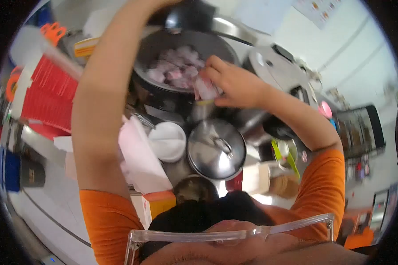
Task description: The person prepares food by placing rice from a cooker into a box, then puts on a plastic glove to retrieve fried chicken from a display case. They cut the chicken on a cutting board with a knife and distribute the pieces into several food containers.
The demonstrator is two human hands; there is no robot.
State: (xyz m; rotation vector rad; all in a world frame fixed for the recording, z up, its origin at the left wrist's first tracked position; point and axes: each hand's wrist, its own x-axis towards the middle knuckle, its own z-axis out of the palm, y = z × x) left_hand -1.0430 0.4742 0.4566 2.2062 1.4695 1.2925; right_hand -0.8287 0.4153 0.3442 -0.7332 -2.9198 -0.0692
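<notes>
A large dark pot (pixel 148 92) stands open, with several pale pink pieces of raw meat (pixel 177 66) inside. At the pot's near right rim, my right hand (pixel 234 84) is closed around a pale pink piece of raw meat (pixel 205 88); motion blurs its outline. My left arm (pixel 104 97) reaches up past the pot's left side, and the hand itself is beyond the top edge of the view. Near that wrist is a black, shiny object (pixel 185 17), partly cut off.
A steel lid (pixel 208 152) with a loop handle lies before the pot, beside a white round container (pixel 168 141). A red slatted basket (pixel 48 97) is at left, a rice-cooker-like appliance (pixel 269 70) at right. Bright green utensil handles (pixel 292 165) stick out nearby.
</notes>
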